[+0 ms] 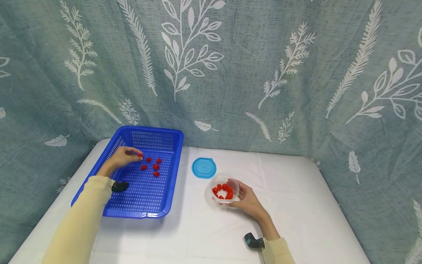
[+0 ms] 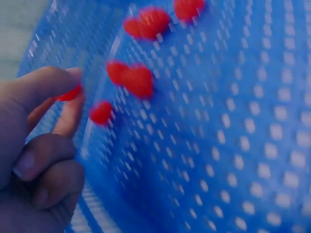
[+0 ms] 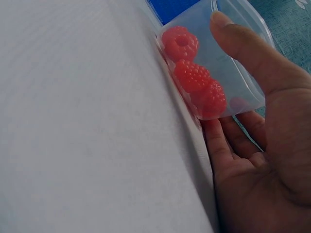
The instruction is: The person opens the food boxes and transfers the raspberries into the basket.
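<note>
My left hand [image 1: 124,157] is over the far left part of a blue plastic basket [image 1: 176,172], pinching a red raspberry [image 2: 69,94] between thumb and index finger; its other fingers are curled. Several loose raspberries [image 1: 156,167] lie on the basket floor to the right of this hand. Over on the white table, my right hand [image 1: 249,202] grips a clear round plastic tub [image 3: 243,92] from its right side, thumb on the near wall and fingers around the other side. Inside the tub, several raspberries [image 3: 181,43] rest along the bottom.
A blue round lid [image 1: 204,168] with a small tab lies flat between basket and tub, just behind the tub. White cloth [image 1: 204,234] covers the table. Behind it hangs a green curtain [image 1: 237,110] with white leaf prints.
</note>
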Available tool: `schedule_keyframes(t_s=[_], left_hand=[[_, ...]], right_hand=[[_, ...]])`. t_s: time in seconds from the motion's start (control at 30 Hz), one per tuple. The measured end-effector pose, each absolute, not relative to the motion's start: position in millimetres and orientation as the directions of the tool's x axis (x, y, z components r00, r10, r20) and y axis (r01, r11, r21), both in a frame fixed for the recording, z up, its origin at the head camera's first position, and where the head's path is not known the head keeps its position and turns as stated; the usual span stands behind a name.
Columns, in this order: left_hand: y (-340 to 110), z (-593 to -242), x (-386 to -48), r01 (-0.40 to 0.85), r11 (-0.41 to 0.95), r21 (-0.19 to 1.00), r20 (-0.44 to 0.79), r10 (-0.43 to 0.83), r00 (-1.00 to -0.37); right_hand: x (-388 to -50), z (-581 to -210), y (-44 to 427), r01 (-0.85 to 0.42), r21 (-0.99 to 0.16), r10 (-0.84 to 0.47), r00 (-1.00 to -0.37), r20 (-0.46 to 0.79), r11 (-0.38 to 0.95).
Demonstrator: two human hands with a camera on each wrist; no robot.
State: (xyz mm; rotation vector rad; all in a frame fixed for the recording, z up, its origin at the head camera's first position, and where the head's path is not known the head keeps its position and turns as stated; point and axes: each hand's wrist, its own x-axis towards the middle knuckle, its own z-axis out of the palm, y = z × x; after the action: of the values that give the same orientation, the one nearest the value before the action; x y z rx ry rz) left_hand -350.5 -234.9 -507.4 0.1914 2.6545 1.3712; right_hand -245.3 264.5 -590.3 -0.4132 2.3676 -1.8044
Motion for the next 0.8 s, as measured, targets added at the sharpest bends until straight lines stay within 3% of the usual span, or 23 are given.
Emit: schedule_keyframes(t_s=[0.27,0.8], left_hand=[[-239.7,-532.7,-359.0,-0.078,0.574,0.815,-0.205,0.161,-0.965],[-228.6,-530.1,-354.4,-0.038,0.677,0.735,-0.156,0.114,-0.981]], right_hand=[[-243.9,-587.2,264.4,-0.116,-0.960,-0.289,-0.956,0.040,0.253],[-244.3,-588.3,263.4,-0.133,-0.960,-0.303,-0.951,0.054,0.248]])
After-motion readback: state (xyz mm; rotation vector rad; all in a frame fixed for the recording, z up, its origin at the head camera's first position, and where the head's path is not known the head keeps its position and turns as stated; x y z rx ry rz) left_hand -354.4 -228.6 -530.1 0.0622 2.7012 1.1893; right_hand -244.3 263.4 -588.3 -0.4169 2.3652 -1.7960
